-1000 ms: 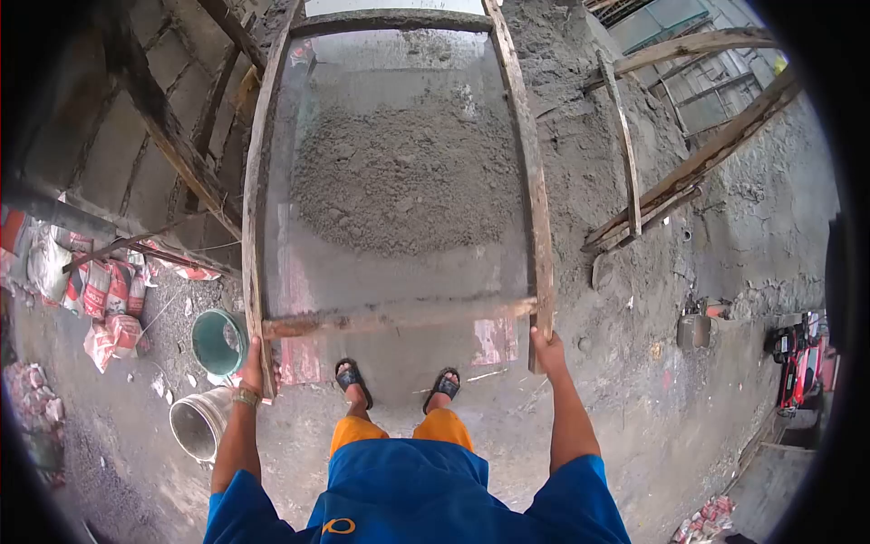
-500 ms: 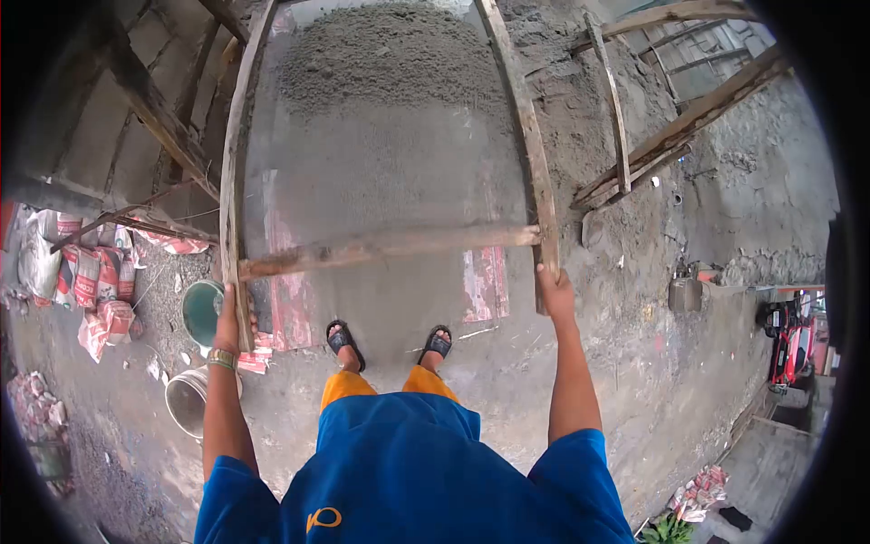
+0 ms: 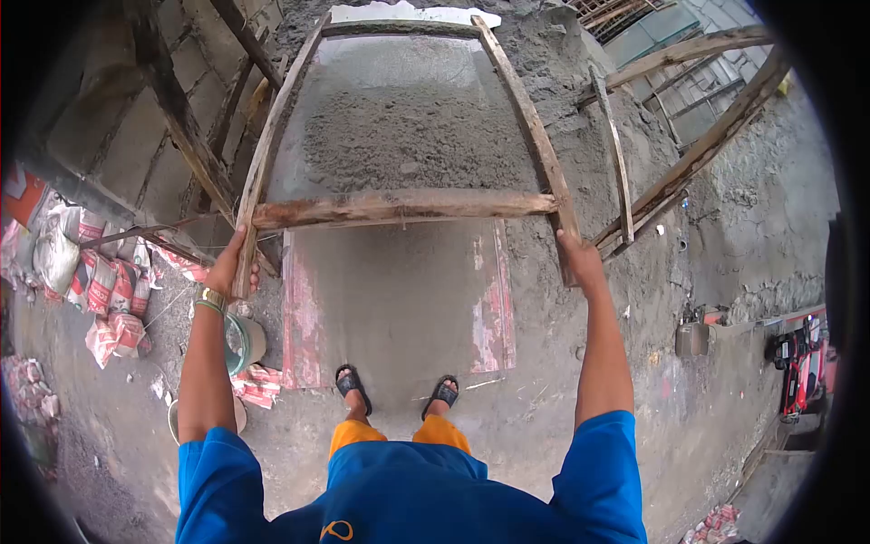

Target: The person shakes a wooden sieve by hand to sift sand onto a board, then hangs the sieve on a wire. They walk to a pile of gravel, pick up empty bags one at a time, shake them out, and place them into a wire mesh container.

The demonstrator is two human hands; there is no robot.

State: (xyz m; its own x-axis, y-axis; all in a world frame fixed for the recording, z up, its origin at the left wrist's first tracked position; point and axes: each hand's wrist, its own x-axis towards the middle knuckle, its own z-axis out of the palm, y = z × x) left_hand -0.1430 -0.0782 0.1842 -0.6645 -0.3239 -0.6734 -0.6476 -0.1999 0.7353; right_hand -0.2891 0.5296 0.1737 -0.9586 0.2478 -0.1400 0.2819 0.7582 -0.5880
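Observation:
A wooden-framed sand sieve (image 3: 408, 208) stretches out in front of me, with two long side rails and crossbars near and far. Coarse grey sand (image 3: 408, 145) lies on its screen, close behind the near crossbar. My left hand (image 3: 228, 265) is closed around the end of the left rail. Around the right rail's end my right hand (image 3: 582, 261) is wrapped as well. Below the near crossbar, a red and white worn sheet (image 3: 305, 317) lies on the ground, its middle covered by fine grey sand (image 3: 399, 290). My sandalled feet stand at its near edge.
Left of me are a green-lined bucket (image 3: 243, 343), a second bucket partly behind my forearm, and stacked red and white sacks (image 3: 113, 286). Slanted wooden poles (image 3: 181, 127) stand close on the left, others (image 3: 698, 159) on the right. Heaped sand (image 3: 548, 82) lies beyond the right rail.
The sieve has moved forward, away from my feet, with both hands still on its rails. Its sand now lies nearer the near crossbar. The far crossbar has come into view.

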